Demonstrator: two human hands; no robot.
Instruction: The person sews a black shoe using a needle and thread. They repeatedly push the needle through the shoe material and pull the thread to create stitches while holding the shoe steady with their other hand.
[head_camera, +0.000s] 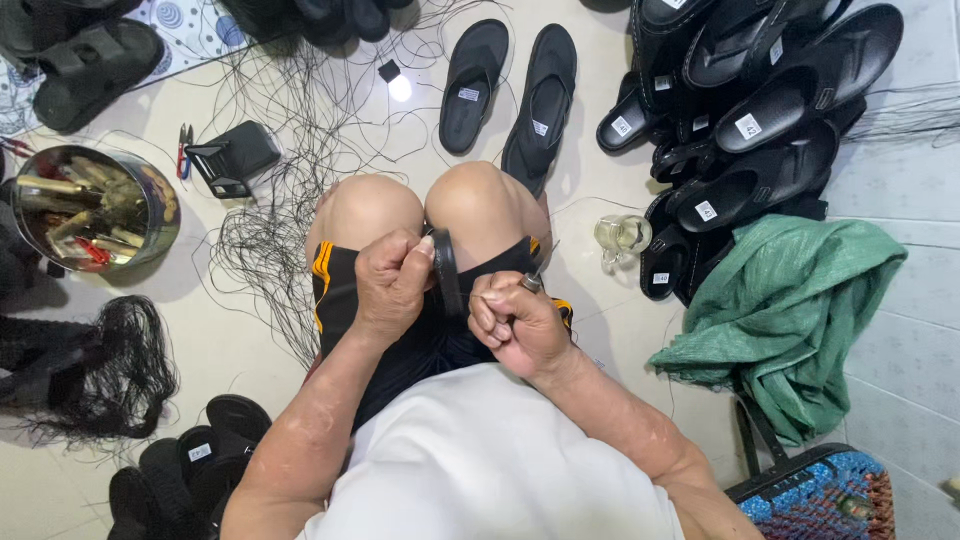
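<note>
Person sits on the floor (250, 330), knees up, black sandal (445, 272) held on edge between the thighs, near the floor's middle. Left hand (392, 285) has fingers closed around the sandal's edge, thumb on top. Right hand (515, 322) is fisted on a thin metal tool (535, 278), tip toward the sandal. Sandal looks light, rubbery, flexible, not fragile; likely best pinched at the sole edge. Sandal pile (740, 130) sits at the floor's far right, green cloth (790, 310) beside it, metal tin (95, 205) at the left edge, loose black thread (270, 230) between.
</note>
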